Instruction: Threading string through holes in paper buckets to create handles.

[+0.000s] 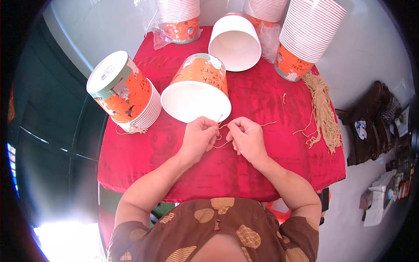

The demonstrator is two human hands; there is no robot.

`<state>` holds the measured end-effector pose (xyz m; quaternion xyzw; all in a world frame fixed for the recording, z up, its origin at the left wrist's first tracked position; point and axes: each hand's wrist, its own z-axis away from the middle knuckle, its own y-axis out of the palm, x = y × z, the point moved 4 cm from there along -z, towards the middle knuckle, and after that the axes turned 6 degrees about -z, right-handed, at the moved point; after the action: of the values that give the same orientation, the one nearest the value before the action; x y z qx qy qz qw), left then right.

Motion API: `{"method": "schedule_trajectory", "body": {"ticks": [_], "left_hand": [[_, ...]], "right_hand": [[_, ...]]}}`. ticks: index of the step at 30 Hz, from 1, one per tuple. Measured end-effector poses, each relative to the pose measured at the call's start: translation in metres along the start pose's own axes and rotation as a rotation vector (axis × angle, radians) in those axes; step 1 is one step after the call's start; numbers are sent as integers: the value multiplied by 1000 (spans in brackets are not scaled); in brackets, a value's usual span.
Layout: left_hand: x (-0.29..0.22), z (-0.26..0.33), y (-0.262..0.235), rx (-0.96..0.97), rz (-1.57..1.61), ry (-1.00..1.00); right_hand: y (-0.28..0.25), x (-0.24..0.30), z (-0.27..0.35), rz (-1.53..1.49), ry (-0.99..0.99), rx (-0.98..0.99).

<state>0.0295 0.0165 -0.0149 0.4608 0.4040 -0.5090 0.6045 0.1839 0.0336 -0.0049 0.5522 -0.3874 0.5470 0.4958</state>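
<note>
My left hand (200, 136) and my right hand (246, 139) are close together over the middle of the red-covered table. Each is closed in a pinch on a thin tan cord (268, 124), which loops between the fingers and trails off to the right. A small thin tip sticks up from the left fingertips; I cannot make out what it is. Just beyond my hands an orange paper bucket (198, 72) with a white inside lies tipped, its mouth toward me. To the right lies a bundle of tan cords (325, 115), with loose ends spread on the cloth.
Upside-down stacked buckets (126, 94) stand at the left, with cord at their rim. A second tipped bucket (235, 43) lies farther back. Tall bucket stacks (310, 35) line the far side, some in clear plastic (161, 37). A short cord piece (284, 98) lies on the cloth (262, 98).
</note>
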Motion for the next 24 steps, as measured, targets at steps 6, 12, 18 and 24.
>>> {"method": "schedule_trajectory", "body": {"ticks": [6,12,18,24], "left_hand": [[-2,3,3,-18,-67,33],[-1,4,6,0,-66,57],[1,4,6,4,-73,70],[3,3,7,9,-65,79]], "right_hand": [[6,-1,3,17,170,111],[4,-5,0,-58,225,139],[5,-4,-3,-13,118,29],[10,-7,-6,53,160,72]]}}
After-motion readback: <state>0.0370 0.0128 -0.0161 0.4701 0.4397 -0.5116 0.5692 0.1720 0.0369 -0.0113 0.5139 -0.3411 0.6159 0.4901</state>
